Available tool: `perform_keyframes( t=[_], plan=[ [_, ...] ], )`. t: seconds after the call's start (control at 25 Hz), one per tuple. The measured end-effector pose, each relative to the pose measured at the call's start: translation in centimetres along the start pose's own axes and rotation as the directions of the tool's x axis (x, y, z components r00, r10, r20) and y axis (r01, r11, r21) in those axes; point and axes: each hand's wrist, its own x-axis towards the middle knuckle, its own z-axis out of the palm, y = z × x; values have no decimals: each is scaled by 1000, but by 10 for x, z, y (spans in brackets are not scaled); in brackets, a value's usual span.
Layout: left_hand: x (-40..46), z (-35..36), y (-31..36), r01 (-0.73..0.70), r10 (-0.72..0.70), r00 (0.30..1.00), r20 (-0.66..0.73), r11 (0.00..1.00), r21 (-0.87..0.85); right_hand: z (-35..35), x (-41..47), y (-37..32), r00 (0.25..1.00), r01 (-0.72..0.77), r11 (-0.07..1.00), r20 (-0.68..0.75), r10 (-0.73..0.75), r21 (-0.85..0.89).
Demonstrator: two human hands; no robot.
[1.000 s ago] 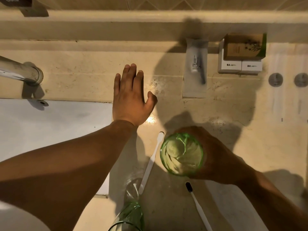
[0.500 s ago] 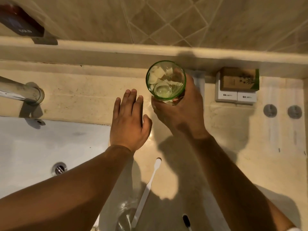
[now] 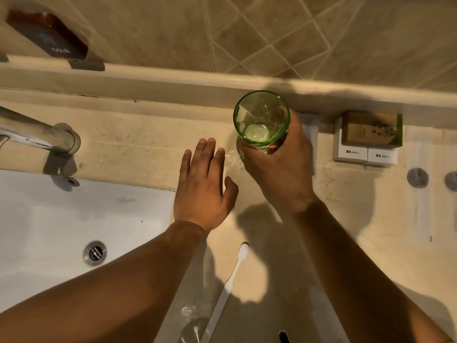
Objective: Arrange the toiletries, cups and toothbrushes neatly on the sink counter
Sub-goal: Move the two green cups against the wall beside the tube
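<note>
White toothbrush (image 3: 228,288): lies on the bench (image 3: 371,231), nearest the viewer, head pointing away.
Left hand (image 3: 201,189): flat, fingers spread, holding nothing, beside the sink (image 3: 49,219).
Right hand (image 3: 279,169): wrapped around the green glass cup (image 3: 261,118), upright near the back ledge.
Boxes (image 3: 366,137): stacked right of the cup, against the ledge.

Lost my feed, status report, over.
Right hand gripping green glass near back ledge. Left hand open, flat on counter. White toothbrush lying loose. Nothing blocking.
</note>
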Motion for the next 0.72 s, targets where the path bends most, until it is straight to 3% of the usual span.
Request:
perform_keyframes(
  t=[0.72],
  plan=[
    [0,1,-2,1,-1,1000,-11,1000,2,3,8,-7,994,-90,996,54,91,-19]
  ],
)
